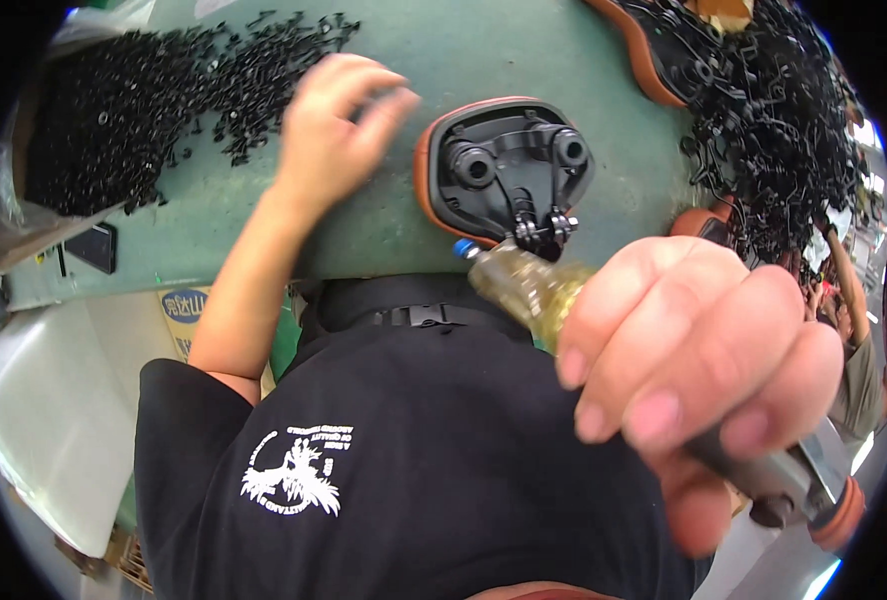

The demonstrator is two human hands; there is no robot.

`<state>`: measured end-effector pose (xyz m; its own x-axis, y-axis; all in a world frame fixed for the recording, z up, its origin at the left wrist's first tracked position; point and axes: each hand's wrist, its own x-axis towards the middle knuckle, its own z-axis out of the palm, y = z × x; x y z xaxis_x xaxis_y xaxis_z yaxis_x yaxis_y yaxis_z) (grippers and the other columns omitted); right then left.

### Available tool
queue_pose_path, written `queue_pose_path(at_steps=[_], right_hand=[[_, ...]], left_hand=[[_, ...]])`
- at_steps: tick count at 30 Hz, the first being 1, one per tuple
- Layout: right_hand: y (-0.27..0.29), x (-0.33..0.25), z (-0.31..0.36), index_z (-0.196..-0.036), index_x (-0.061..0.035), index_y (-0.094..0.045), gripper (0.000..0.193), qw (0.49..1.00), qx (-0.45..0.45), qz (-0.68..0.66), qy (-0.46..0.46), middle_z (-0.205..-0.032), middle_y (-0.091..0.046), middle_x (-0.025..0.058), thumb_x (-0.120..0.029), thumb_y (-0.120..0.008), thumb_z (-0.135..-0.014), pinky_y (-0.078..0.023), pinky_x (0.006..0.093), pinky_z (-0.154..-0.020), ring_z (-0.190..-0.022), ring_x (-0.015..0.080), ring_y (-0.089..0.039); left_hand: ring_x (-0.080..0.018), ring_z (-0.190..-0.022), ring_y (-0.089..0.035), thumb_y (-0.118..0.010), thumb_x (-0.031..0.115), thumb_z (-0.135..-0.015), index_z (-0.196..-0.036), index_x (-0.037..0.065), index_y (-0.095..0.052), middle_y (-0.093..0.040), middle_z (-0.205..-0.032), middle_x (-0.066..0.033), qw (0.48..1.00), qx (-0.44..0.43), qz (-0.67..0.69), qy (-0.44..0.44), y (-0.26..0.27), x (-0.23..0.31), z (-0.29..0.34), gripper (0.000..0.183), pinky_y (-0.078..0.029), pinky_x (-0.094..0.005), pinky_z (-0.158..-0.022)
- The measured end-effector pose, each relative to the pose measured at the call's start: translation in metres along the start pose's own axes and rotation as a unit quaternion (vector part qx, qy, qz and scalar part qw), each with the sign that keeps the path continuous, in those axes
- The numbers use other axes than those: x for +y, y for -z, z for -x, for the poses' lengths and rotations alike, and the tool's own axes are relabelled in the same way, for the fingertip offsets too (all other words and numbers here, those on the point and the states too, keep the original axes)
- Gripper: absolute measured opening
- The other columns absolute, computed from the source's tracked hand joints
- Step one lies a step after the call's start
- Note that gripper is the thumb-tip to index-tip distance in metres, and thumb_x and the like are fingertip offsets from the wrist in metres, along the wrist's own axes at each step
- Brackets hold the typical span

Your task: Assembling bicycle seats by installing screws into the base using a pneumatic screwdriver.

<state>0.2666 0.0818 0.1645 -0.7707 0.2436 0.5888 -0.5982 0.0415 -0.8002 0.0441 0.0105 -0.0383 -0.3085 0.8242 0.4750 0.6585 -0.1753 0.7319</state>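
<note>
A bicycle saddle [509, 170] with brown sides lies upside down on the green table, its black underside, two round springs and clamp facing up. My left hand [339, 125] hovers just left of it, beside a heap of small black parts [114, 120]. Its fingers are curled, with thumb and forefinger close together; anything pinched there is too small or hidden. Close to the camera, my right hand [704, 350] is wrapped round a grey tool [779, 475] with an orange-red ring. A see-through yellowish piece [524, 285] with a blue tip sticks out past the fingers, towards the saddle clamp.
A tangled pile of black metal parts [774, 130] covers the table's right side, with more brown saddles [654, 60] beside it. A dark flat phone-like object [94, 247] lies near the left front edge. Another person's arm [844, 275] shows at far right.
</note>
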Motion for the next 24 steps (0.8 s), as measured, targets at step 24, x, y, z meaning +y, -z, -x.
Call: queue_pose_path(at_steps=[24], right_hand=[[0.023,-0.031,0.090,-0.118,-0.0107,-0.058,0.035,0.964,0.250,0.068,0.066,-0.108,-0.056,0.0064,-0.032,-0.075,-0.095,-0.044,0.0332,-0.074,-0.072,0.0128,-0.059]], left_hand=[[-0.0042,-0.067,-0.053,-0.062,0.000,-0.093,-0.090,0.005,-0.062,-0.058,-0.075,0.0035,0.959,0.055,0.136,0.241,0.019,0.005,-0.027,0.005,-0.043,-0.0237,-0.060]])
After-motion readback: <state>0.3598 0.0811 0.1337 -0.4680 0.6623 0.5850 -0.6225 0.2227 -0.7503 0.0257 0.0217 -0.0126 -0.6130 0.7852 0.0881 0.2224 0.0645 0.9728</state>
